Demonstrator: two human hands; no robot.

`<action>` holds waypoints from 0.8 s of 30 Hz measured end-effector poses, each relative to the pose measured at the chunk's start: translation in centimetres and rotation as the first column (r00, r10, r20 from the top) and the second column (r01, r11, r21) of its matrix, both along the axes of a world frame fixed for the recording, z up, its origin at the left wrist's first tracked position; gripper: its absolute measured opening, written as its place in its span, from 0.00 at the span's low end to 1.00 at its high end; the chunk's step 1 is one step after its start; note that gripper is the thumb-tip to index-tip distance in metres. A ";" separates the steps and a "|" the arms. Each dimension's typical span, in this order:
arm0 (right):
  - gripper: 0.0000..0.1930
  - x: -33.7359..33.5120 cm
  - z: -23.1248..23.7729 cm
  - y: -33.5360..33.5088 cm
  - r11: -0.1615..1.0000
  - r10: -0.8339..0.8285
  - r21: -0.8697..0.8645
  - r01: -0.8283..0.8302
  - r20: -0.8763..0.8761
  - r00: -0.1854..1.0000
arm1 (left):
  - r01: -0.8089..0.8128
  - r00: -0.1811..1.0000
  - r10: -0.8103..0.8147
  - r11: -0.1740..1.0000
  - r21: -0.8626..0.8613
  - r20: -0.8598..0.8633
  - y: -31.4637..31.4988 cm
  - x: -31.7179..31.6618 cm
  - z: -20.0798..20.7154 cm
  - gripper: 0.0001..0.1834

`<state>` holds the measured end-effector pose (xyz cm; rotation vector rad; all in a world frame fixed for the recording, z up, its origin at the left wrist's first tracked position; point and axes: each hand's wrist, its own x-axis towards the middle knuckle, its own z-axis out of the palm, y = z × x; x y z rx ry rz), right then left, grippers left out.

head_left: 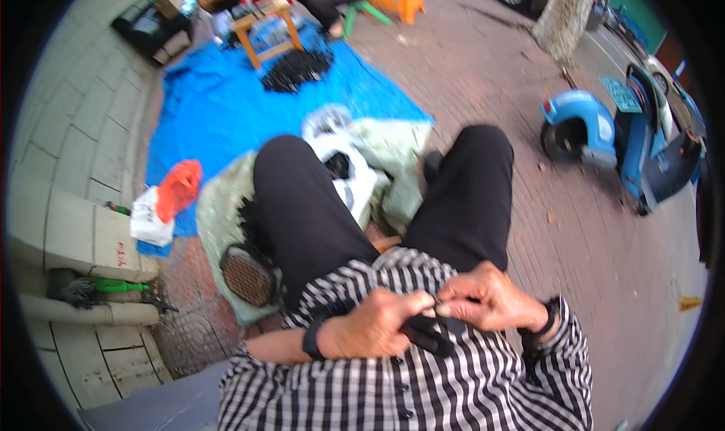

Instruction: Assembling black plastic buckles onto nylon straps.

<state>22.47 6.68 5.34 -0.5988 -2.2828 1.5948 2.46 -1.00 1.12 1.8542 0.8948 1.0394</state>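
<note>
My two hands meet in front of my checked shirt, fingertips almost touching. My left hand (377, 321) is closed, thumb and forefinger pinched together. A dark, rounded, elongated black piece (429, 339) shows just below its fingers; its kind I cannot make out. My right hand (483, 299) is closed too, its thumb and fingers pinching at the same spot. Whatever lies between the fingertips is small, dark and mostly hidden. Between my knees sits an opened white plastic bag (362, 180) with black things inside.
A blue tarp (219, 114) and a pale green woven sheet (230, 193) cover the ground ahead. On the tarp lies a black heap (298, 70) beside a wooden stool (266, 30). Other people sit beyond. A blue scooter (604, 136) stands right; a tiled wall (83, 129) runs left.
</note>
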 end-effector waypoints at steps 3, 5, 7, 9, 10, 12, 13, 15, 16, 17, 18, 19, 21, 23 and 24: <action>0.05 0.2 -0.3 -0.2 0.996 -0.045 0.072 0.044 0.000 0.999 | -0.093 0.995 0.096 0.991 0.096 -0.024 0.1 0.5 0.3 0.13; 0.06 0.2 -0.9 -0.3 0.995 -0.073 0.072 0.069 0.052 0.996 | -0.114 0.991 0.121 0.987 0.117 -0.055 0.1 0.6 0.4 0.16; 0.06 -0.1 -0.7 -0.7 0.988 -0.137 0.071 0.136 0.014 0.990 | -0.159 0.984 0.169 0.977 0.139 -0.062 0.0 0.7 0.4 0.18; 0.05 -0.2 -1.6 -0.8 0.978 -0.202 0.050 0.204 -0.039 0.979 | -0.204 0.975 0.217 0.962 0.183 -0.051 0.0 0.8 -0.1 0.20; 0.06 -0.2 -1.5 -0.9 0.973 -0.233 -0.004 0.233 -0.043 0.972 | -0.220 0.971 0.234 0.955 0.201 -0.047 0.0 0.7 -0.3 0.21; 0.06 0.0 -1.9 -0.8 0.959 -0.264 -0.118 0.257 -0.046 0.964 | -0.262 0.962 0.272 0.934 0.244 -0.009 0.2 0.6 -0.4 0.20; 0.06 -0.1 -2.2 -1.0 0.941 -0.297 -0.189 0.279 -0.071 0.952 | -0.281 0.959 0.283 0.933 0.224 0.025 0.5 0.6 -0.7 0.16; 0.06 -0.3 -3.1 -0.9 0.911 -0.320 -0.316 0.266 -0.130 0.939 | -0.317 0.948 0.313 0.942 0.112 0.053 0.5 0.8 -0.6 0.11; 0.06 -0.4 -3.5 -0.7 0.897 -0.328 -0.358 0.259 -0.148 0.933 | -0.313 0.948 0.311 0.949 0.027 0.061 0.4 0.9 -0.6 0.10; 0.06 -0.4 -3.3 -0.6 0.902 -0.322 -0.350 0.254 -0.153 0.934 | -0.318 0.947 0.316 0.947 0.038 0.062 0.4 1.0 -0.4 0.10; 0.07 -0.5 -3.0 -0.5 0.842 -0.353 -0.478 0.250 -0.137 0.926 | -0.330 0.940 0.327 0.944 0.022 0.097 0.4 1.0 -0.3 0.10; 0.07 -0.5 -2.8 -0.4 0.765 -0.381 -0.597 0.242 -0.117 0.917 | -0.340 0.933 0.336 0.940 0.007 0.131 0.4 1.1 -0.2 0.11; 0.06 -0.3 -3.0 -0.2 0.720 -0.388 -0.655 0.228 -0.109 0.915 | -0.295 0.952 0.298 0.954 -0.047 0.077 0.3 0.7 -1.0 0.21; 0.06 -0.3 -3.4 0.0 0.645 -0.386 -0.740 0.190 -0.101 0.917 | -0.316 0.945 0.319 0.948 -0.044 0.078 0.6 0.8 -1.0 0.19; 0.05 -0.4 -3.2 -0.1 0.614 -0.395 -0.765 0.193 -0.086 0.915 | -0.323 0.939 0.319 0.946 0.011 0.133 0.7 0.9 -1.3 0.17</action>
